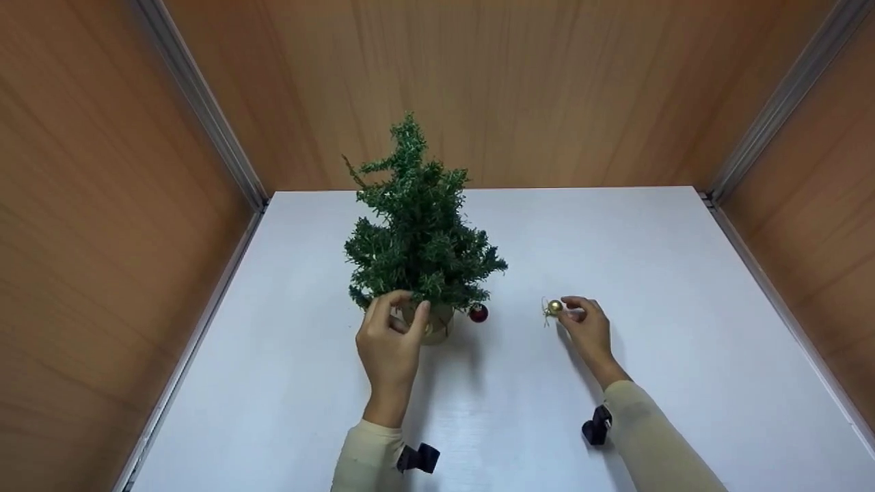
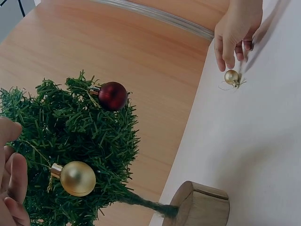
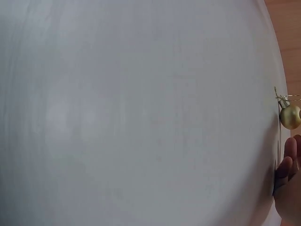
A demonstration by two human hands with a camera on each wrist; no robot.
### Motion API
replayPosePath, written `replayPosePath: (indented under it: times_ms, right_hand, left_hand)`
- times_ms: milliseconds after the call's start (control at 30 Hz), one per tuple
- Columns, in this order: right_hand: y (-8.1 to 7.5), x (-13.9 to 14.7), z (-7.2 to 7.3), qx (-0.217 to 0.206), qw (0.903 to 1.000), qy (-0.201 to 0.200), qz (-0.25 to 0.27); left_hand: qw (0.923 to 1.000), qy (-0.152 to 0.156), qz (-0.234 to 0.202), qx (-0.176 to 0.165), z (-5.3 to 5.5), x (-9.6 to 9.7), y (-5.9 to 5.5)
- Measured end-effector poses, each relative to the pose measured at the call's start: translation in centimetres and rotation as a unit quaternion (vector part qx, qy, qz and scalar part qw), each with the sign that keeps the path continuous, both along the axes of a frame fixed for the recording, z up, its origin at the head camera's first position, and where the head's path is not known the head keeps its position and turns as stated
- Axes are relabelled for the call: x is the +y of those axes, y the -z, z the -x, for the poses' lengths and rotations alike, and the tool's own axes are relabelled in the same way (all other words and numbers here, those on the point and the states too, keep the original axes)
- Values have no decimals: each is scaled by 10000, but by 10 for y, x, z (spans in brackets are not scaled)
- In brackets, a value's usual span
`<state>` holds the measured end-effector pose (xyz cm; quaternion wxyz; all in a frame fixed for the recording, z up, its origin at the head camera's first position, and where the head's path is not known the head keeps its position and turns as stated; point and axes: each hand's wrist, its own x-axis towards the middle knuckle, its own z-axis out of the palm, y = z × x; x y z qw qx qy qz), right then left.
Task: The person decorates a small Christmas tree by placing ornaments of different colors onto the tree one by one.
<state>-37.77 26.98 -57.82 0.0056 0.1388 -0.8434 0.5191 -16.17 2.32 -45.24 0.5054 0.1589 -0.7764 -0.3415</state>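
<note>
A small green artificial Christmas tree [image 1: 417, 232] stands on a wooden base [image 2: 207, 205]. My left hand [image 1: 389, 338] is at its lower front branches, thumb and fingertips apart in the head view. Beside those fingers, a gold ball ornament [image 2: 78, 178] hangs against the branches; its thin cord runs up toward the fingertips. Where the cord ends is hard to see. A dark red ball ornament [image 1: 478, 313] hangs at the tree's lower right. Over the table to the right, my right hand [image 1: 588, 331] pinches another gold ball ornament [image 1: 555, 307] with thumb and fingertips, its cord loop sticking out leftward.
Everything stands on a white tabletop [image 1: 649, 253]. Wood-grain panels [image 1: 547, 96] rise behind it and on both sides, with metal strips [image 1: 205, 102] at the corners. A small black device [image 1: 418, 458] sits at each wrist.
</note>
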Motion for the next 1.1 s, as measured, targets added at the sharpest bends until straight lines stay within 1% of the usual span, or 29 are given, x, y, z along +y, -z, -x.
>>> replayPosePath:
  times_ms: [200, 467, 667, 1000, 1100]
  right_hand:
    - [3, -4, 2, 72, 9999, -26, -99]
    - [4, -4, 6, 48, 10000, 47, -35]
    - [5, -5, 8, 33, 9999, 42, -105]
    - [5, -6, 11, -14, 9997, -9, -249]
    - [4, -7, 22, -22, 9995, -173, -264]
  left_hand:
    - [9999, -115, -45, -82, 0, 2, -1]
    - [9998, -188, -25, -49, 0, 2, -2]
    - [9998, -206, 24, -6, 0, 1, -2]
    - [9994, -235, -265, -27, -1, -1, -5]
    - [9986, -422, -306, -18, 1, 4, -6]
